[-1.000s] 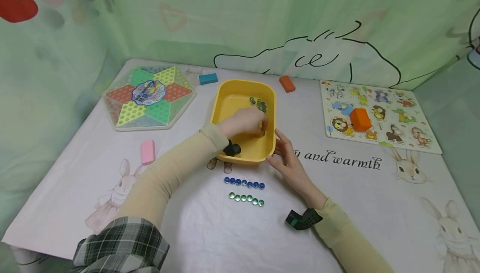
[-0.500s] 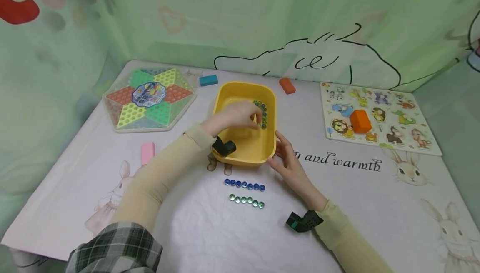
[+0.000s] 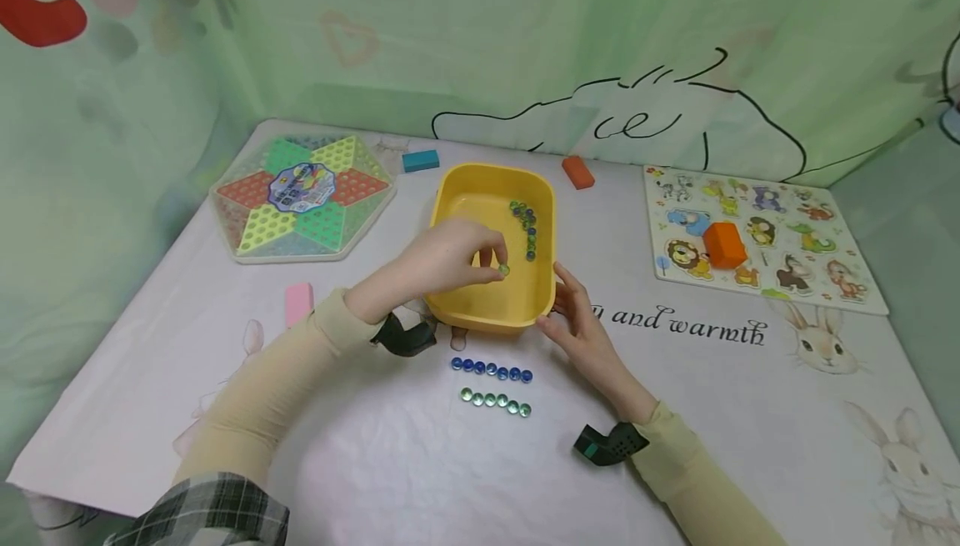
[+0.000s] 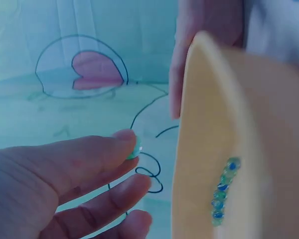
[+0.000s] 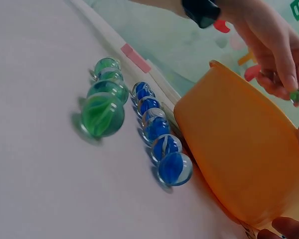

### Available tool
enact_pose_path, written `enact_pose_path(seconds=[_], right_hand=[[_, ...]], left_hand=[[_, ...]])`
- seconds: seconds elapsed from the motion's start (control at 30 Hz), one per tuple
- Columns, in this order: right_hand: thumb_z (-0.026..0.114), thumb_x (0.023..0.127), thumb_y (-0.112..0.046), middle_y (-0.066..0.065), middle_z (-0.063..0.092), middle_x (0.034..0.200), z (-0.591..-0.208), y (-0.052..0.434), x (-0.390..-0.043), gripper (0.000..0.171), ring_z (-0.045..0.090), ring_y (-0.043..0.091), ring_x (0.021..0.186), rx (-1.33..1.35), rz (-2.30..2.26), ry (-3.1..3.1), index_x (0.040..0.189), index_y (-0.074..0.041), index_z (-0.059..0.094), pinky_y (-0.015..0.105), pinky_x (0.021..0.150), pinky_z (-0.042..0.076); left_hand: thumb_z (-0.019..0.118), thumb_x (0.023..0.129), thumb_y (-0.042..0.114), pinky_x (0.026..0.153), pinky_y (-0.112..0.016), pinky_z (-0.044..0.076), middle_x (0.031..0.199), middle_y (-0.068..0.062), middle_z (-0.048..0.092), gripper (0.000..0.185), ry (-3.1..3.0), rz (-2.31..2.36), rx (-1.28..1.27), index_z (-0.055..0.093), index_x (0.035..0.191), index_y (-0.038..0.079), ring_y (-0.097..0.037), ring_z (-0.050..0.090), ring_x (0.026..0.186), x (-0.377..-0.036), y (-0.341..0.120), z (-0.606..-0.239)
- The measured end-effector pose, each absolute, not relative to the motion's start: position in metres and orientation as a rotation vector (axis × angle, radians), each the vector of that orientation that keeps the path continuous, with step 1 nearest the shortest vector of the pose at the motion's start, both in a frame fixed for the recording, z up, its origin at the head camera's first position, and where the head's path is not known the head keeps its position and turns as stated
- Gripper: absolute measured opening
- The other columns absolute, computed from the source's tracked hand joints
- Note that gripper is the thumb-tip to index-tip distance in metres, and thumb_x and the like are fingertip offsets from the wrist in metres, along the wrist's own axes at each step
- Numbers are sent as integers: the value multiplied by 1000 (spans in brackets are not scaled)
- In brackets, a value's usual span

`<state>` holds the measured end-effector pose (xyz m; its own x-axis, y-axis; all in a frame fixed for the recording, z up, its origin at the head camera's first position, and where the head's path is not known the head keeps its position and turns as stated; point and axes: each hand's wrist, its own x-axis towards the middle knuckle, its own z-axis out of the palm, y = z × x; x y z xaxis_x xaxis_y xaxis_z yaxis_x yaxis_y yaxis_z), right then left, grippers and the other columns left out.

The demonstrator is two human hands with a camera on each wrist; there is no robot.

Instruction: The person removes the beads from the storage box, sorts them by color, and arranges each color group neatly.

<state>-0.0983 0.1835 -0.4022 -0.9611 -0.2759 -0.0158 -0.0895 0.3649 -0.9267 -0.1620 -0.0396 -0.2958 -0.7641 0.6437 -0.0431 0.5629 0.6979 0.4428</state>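
Note:
My left hand is over the yellow tub, pinching a green glass marble between thumb and fingertips. In the left wrist view that marble shows at the tip of the thumb, outside the tub's rim. More marbles, green and blue, lie in a line inside the tub along its right side. My right hand holds the tub's near right corner, thumb and index finger spread along the wall. Toward me on the cloth lie a row of blue marbles and a row of green marbles.
A Chinese checkers box lies at the back left. Beside the tub are a blue block, a red-orange block and a pink block. On the right, an animal puzzle board carries an orange block.
My left hand has lifted from the marbles at the tub's right side and moved left and toward me, a green marble now visible in its fingertips. The right hand keeps its place.

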Motion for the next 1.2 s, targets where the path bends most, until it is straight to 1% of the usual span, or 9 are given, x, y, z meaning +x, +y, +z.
enact_pose_path(seconds=[0.1,0.27,0.43,0.5,0.63,0.7,0.9,1.07,1.2], right_hand=[[55,92,-17,18,36,142,-403,184,-98,72,38,36,128,-328,-1642,2463,147,-33,11,58,106,21],[55,92,-16,18,35,142,-404,183,-99,73,38,36,128,-340,-1650,2454,147,-32,11,59,106,21],[55,92,-16,18,36,142,-405,182,-99,72,39,36,127,-362,-1660,2447,147,-31,11,59,106,21],[55,92,-16,18,36,142,-404,182,-99,72,39,35,127,-366,-1660,2452,147,-32,11,58,106,21],[55,92,-17,18,35,143,-404,183,-100,72,39,35,128,-367,-1654,2457,147,-33,10,58,106,22],[55,92,-16,18,35,143,-403,183,-100,72,39,35,127,-369,-1654,2456,147,-33,10,58,106,22],[55,92,-17,18,35,142,-402,183,-101,72,39,35,127,-363,-1652,2459,147,-33,10,57,106,22],[54,92,-17,18,34,143,-401,183,-100,72,38,35,128,-351,-1655,2447,147,-34,10,58,106,21],[54,92,-17,17,34,144,-402,183,-99,72,38,34,128,-343,-1656,2438,147,-34,10,58,106,20]], left_hand=[[67,85,27,63,-22,42,78,4,61,15,2738,657,975,65,94,15,-12,51,71,-147,-46,-300],[69,83,24,62,-21,43,75,6,59,14,2754,738,988,63,91,14,-10,51,69,-121,-56,-309],[71,81,20,59,-17,41,70,9,56,11,2696,817,1008,63,87,15,-4,49,63,-100,-67,-321],[71,80,21,57,-16,40,68,11,55,12,2668,833,1005,63,87,16,-2,47,60,-95,-71,-325],[71,80,23,53,-16,38,67,13,54,12,2626,798,981,63,87,17,-1,44,57,-86,-79,-335],[71,80,23,54,-16,37,67,13,53,12,2607,749,977,62,86,18,-1,43,57,-83,-81,-341],[71,78,20,57,-17,37,64,13,51,10,2521,667,988,62,82,20,-1,46,63,-77,-82,-355],[71,77,18,54,-18,37,63,12,50,11,2481,633,981,61,82,18,-1,45,59,-74,-80,-359],[72,77,19,53,-18,37,64,12,51,11,2489,595,979,62,81,18,0,45,58,-71,-79,-362]])
